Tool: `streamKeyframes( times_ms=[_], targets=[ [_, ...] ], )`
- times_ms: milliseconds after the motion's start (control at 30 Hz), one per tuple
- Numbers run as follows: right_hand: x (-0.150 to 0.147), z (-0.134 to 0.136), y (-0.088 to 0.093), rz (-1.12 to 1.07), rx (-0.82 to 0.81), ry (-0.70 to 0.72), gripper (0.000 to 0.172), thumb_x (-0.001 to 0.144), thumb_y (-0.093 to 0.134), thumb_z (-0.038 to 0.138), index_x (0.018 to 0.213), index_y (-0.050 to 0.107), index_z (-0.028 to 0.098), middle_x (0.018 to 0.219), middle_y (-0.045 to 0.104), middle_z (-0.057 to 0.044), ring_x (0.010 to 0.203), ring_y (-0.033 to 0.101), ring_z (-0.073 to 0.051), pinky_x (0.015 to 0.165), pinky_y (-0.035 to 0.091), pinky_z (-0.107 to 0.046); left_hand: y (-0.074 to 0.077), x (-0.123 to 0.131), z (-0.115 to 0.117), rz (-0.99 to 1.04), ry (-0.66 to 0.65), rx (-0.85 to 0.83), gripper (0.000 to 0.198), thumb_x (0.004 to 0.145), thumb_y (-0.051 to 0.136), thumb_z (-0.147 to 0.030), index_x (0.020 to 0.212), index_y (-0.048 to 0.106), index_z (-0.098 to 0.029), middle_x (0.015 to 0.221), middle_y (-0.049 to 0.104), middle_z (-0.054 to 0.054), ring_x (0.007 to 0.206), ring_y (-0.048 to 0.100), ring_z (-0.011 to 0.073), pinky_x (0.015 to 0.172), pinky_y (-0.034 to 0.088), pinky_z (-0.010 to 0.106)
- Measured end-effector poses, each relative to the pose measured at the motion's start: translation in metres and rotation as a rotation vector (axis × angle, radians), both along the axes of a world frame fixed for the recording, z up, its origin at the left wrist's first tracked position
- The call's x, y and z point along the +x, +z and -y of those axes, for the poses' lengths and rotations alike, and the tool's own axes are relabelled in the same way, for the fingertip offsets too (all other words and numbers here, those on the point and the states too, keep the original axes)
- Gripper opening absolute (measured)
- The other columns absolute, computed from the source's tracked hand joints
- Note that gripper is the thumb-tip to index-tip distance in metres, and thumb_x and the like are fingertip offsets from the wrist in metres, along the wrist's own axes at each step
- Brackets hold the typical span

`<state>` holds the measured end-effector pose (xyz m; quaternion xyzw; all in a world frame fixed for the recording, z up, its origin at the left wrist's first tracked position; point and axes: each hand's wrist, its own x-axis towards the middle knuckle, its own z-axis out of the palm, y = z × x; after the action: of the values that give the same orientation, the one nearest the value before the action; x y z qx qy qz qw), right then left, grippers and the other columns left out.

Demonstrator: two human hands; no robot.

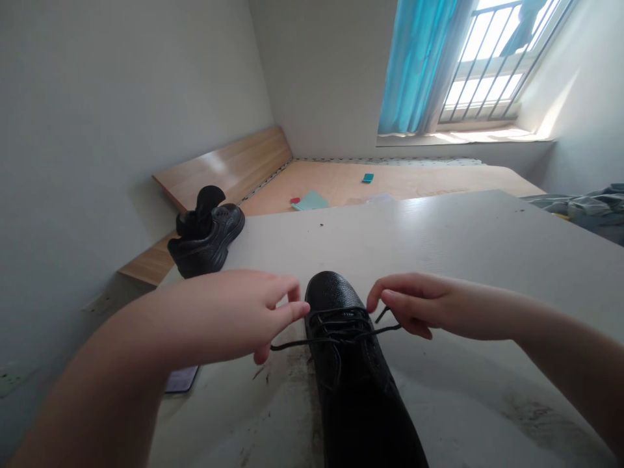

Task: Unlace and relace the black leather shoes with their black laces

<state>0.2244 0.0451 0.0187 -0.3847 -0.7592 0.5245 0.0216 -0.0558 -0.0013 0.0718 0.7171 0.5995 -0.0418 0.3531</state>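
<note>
A black leather lace-up shoe (334, 292) sits in front of me with its toe pointing away, and a black shape like a trouser leg (365, 422) runs from it toward me. Its black shoelace (297, 342) stretches out to both sides. On the left, my left hand (244, 312) has thumb and forefinger bent at the shoe's edge by the lacing, with the lace running to its lower fingers. Opposite, my right hand (419, 302) has curled fingers on the other side of the lace, and a short lace end pokes out beneath its thumb.
Another black shoe (207, 237), with dark material stuffed in its opening, stands at the left edge of the white tabletop (453, 260). A dark-edged flat object (181, 380) lies under my left forearm. Beyond are a wooden bed board (429, 179), a light green sheet (311, 200) and a barred window.
</note>
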Motion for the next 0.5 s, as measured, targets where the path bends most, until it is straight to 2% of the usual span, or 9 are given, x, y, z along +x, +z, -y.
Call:
streamKeyframes(
  times_ms=[67, 133, 200, 267, 367, 433, 500],
  targets=[
    [-0.005, 0.004, -0.003, 0.064, 0.246, -0.112, 0.052, 0.097, 0.036, 0.063, 0.112, 0.065, 0.023, 0.077, 0.06, -0.004, 0.072, 0.054, -0.019, 0.067, 0.04, -0.033, 0.0, 0.002, 0.0, -0.09, 0.005, 0.132, 0.036, 0.086, 0.056, -0.059, 0.095, 0.07, -0.027, 0.07, 0.073, 0.002, 0.058, 0.058, 0.021, 0.053, 0.03, 0.028],
    [-0.008, 0.008, -0.003, 0.073, 0.486, -0.178, 0.046, 0.098, 0.037, 0.059, 0.112, 0.065, 0.026, 0.1, 0.064, -0.008, 0.088, 0.058, -0.023, 0.078, 0.042, -0.037, 0.002, 0.004, 0.002, -0.133, -0.082, 0.274, 0.038, 0.084, 0.057, -0.062, 0.095, 0.07, -0.029, 0.088, 0.073, 0.004, 0.075, 0.06, 0.0239, 0.062, 0.034, 0.029],
    [-0.01, 0.013, 0.0, 0.01, 0.622, -0.116, 0.036, 0.098, 0.042, 0.053, 0.108, 0.065, 0.027, 0.114, 0.059, -0.008, 0.104, 0.055, -0.024, 0.09, 0.041, -0.04, 0.005, 0.008, 0.004, -0.109, -0.215, 0.339, 0.035, 0.087, 0.055, -0.061, 0.09, 0.07, -0.03, 0.097, 0.07, 0.003, 0.092, 0.057, 0.0263, 0.073, 0.035, 0.031],
    [-0.013, 0.018, 0.003, -0.057, 0.637, 0.015, 0.026, 0.097, 0.049, 0.047, 0.099, 0.064, 0.026, 0.114, 0.057, -0.006, 0.11, 0.05, -0.023, 0.095, 0.04, -0.039, 0.006, 0.013, 0.006, -0.064, -0.324, 0.304, 0.033, 0.089, 0.054, -0.059, 0.085, 0.07, -0.03, 0.094, 0.069, 0.001, 0.097, 0.054, 0.0254, 0.076, 0.034, 0.031],
    [-0.017, 0.024, 0.004, -0.099, 0.589, 0.151, 0.023, 0.098, 0.052, 0.042, 0.088, 0.06, 0.023, 0.105, 0.056, -0.005, 0.104, 0.049, -0.021, 0.087, 0.043, -0.034, 0.003, 0.02, 0.007, -0.028, -0.405, 0.212, 0.027, 0.091, 0.058, -0.051, 0.079, 0.068, -0.029, 0.085, 0.068, -0.001, 0.094, 0.053, 0.0228, 0.071, 0.033, 0.03],
    [-0.02, 0.026, 0.003, -0.137, 0.575, 0.2, 0.022, 0.1, 0.049, 0.036, 0.086, 0.059, 0.023, 0.099, 0.056, -0.004, 0.097, 0.049, -0.019, 0.084, 0.042, -0.032, -0.001, 0.022, 0.007, -0.01, -0.412, 0.217, 0.024, 0.091, 0.06, -0.044, 0.076, 0.068, -0.028, 0.08, 0.068, -0.001, 0.09, 0.053, 0.0221, 0.071, 0.033, 0.031],
    [-0.022, 0.026, 0.002, -0.179, 0.576, 0.204, 0.019, 0.1, 0.049, 0.029, 0.084, 0.059, 0.022, 0.094, 0.056, -0.004, 0.093, 0.049, -0.018, 0.082, 0.041, -0.031, -0.005, 0.023, 0.007, 0.092, -0.336, 0.282, 0.021, 0.087, 0.065, -0.038, 0.07, 0.069, -0.027, 0.07, 0.067, -0.001, 0.083, 0.054, 0.0213, 0.07, 0.033, 0.031]
  ],
)
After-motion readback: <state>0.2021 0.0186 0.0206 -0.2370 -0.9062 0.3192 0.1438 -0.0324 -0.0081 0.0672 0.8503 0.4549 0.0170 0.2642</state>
